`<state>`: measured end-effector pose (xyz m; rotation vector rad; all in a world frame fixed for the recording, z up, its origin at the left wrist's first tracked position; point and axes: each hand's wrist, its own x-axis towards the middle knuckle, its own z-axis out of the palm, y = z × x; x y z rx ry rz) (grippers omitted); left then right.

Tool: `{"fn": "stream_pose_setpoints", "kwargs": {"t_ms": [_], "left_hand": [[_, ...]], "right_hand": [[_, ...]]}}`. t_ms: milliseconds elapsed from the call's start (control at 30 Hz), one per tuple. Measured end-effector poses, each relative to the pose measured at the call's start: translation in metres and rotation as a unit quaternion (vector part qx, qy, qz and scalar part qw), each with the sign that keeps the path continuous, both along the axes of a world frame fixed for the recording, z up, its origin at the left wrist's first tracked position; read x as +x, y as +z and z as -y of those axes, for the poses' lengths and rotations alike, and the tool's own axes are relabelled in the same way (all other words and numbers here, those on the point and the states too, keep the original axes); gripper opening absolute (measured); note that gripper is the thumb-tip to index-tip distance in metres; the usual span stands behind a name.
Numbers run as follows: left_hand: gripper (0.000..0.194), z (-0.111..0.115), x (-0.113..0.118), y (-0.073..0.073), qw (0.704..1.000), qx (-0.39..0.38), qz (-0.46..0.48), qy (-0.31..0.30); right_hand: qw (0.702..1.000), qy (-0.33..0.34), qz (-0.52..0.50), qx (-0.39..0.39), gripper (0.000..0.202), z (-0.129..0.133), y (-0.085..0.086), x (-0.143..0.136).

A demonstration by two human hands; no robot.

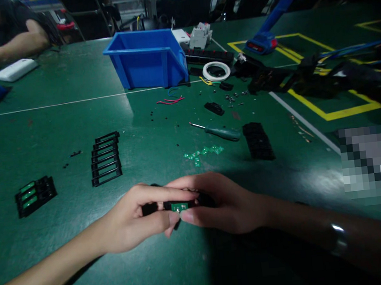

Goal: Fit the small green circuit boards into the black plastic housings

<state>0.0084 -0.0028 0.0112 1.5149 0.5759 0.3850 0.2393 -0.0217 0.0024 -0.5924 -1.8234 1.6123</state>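
Observation:
Between my two hands, low in the middle of the head view, is a black plastic housing (166,206) with a small green circuit board (179,206) on it. My left hand (135,218) is closed on the housing from the left, its thumb at the board's lower edge. From the right, my right hand (222,205) grips the same housing, and the two thumb tips almost meet at the board. Fingers hide much of the housing. Beyond my hands lies a loose group of small green circuit boards (205,152). A green-handled screwdriver (222,133) rests just behind them.
A black slatted frame (105,159) and a black holder with green boards (35,196) lie left. At right is a black ribbed part (257,141). Farther back stand a blue bin (148,67), a tape roll (216,71) and a blue cordless drill (267,30). A person's arm (13,50) rests far left.

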Motion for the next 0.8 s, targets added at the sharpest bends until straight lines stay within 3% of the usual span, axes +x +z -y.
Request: {"fn": "stream_pose_setpoints", "kwargs": {"t_ms": [267,800], "left_hand": [[0.040,-0.0003,0.0005,-0.0029,1.000,-0.021,0.004,-0.003],[0.039,0.0004,0.0013,-0.0038,0.999,-0.037,0.026,-0.007]], "right_hand": [[0.997,0.059,-0.021,-0.038,0.033,-0.0027,0.0047,0.0003],[0.999,0.030,-0.030,-0.015,0.046,-0.0001,0.0006,0.0031]]}}
